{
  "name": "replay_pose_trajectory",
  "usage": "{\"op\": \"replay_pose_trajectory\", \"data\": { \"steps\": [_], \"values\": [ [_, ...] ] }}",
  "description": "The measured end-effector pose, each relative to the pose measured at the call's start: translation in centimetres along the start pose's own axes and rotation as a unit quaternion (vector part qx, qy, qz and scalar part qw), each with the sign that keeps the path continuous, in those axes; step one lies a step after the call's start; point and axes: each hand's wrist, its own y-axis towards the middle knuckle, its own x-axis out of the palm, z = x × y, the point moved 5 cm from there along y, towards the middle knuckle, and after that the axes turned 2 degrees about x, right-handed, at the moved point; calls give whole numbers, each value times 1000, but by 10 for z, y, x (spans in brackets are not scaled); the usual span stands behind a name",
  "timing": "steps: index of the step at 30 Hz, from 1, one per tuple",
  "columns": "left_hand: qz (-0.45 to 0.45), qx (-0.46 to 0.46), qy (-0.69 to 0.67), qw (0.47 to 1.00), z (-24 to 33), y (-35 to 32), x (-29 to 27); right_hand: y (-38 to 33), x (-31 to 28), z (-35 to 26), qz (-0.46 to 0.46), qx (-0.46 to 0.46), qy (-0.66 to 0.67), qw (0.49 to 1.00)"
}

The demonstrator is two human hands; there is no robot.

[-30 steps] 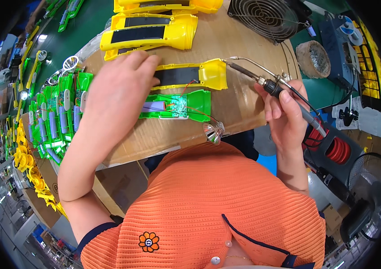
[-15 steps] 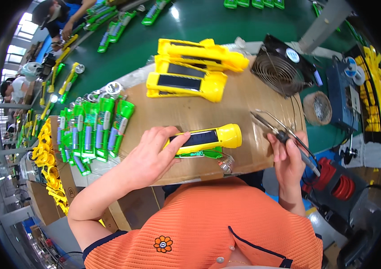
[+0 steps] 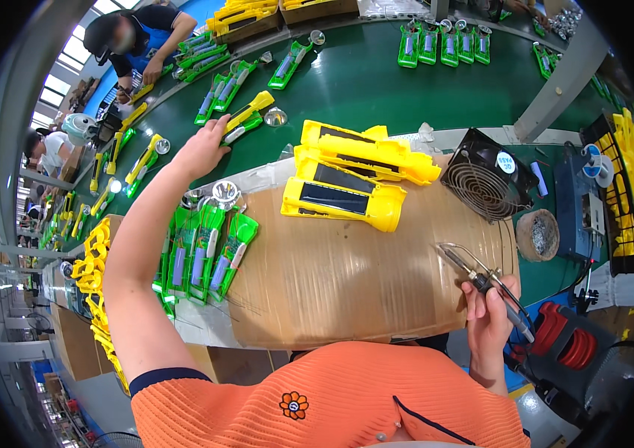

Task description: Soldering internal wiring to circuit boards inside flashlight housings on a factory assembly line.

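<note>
My left hand reaches out to the far left over the green work surface, its fingers around the near end of a yellow flashlight. A green inner part lies along that flashlight, with a round silver reflector at its far end. My right hand grips a soldering iron with a thin curved metal tube beside its tip. The iron is held above the right side of the cardboard. Several yellow flashlight shells with dark panels are piled on the cardboard's far edge.
Green parts with batteries stand in a row at left. A black fan, a round pot and a blue box are at right. Yellow pieces hang at far left. A co-worker sits across the surface.
My left hand has carried the yellow flashlight with its green part from the cardboard's near edge to the green surface at far left. The right hand still holds the soldering iron. The view has shifted.
</note>
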Motion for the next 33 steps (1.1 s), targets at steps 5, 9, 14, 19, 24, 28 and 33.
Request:
{"op": "replay_pose_trajectory", "data": {
  "steps": [5, 9, 14, 19, 24, 28, 33],
  "values": [
    [194, 122, -6, 973, 77, -22, -67, 1, -1, 4, -5, 13, 15, 1000],
    [131, 314, -72, 937, 173, -59, -77, 2, -3, 4, -5, 23, 17, 1000],
    [102, 305, -40, 946, 221, -66, -64, 3, -1, 2, -14, 26, 21, 999],
    [184, 319, -21, 929, 229, -83, -90, 1, -3, 2, -20, 24, 26, 999],
    [44, 225, -227, 946, 244, -120, -63, 0, -8, 4, -15, 25, 33, 999],
    [45, 235, -109, 965, 250, -127, -43, 1, -9, 7, -13, 29, 46, 998],
    [200, 9, -87, 976, 109, -44, -90, 1, -8, 7, -8, 16, 22, 1000]
  ]
}}
